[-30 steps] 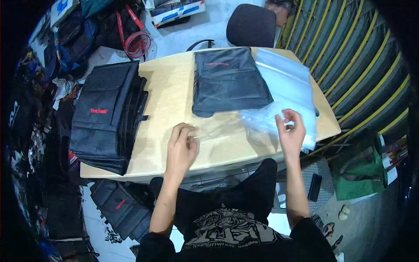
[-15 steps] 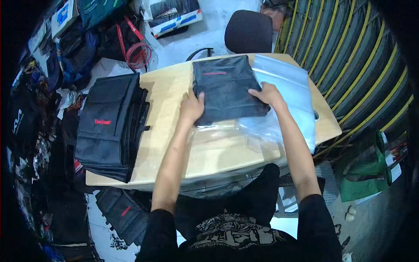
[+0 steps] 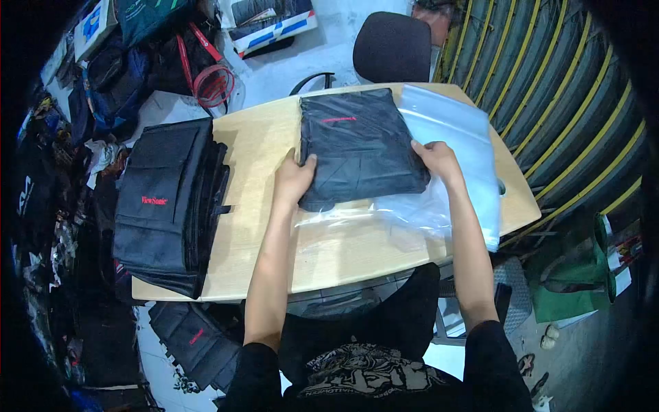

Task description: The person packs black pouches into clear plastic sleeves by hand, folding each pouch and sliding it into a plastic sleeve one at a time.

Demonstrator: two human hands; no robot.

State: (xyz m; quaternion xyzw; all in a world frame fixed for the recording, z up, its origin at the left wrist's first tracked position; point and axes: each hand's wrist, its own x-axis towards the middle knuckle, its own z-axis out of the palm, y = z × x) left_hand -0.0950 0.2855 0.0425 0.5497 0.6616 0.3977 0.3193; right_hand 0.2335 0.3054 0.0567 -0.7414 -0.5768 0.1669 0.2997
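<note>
A folded black bag with small red lettering lies on the wooden table, inside a clear plastic sleeve whose loose end spreads toward me. My left hand grips the bag's left edge, thumb on top. On the opposite edge my right hand holds the bag, thumb on top and fingers partly hidden. Flat clear plastic sleeves lie to the right, partly under the right forearm. A stack of black bags with red ViewSonic lettering sits at the table's left.
The wooden table spans the middle. Behind it stand a dark chair and a white box. Large black coils with yellow stripes are at the right, above a green bag. More black bags lie on the floor.
Both hands have come from in front of the bag to its two side edges and taken hold. The bag has shifted slightly toward me since half a second ago.
</note>
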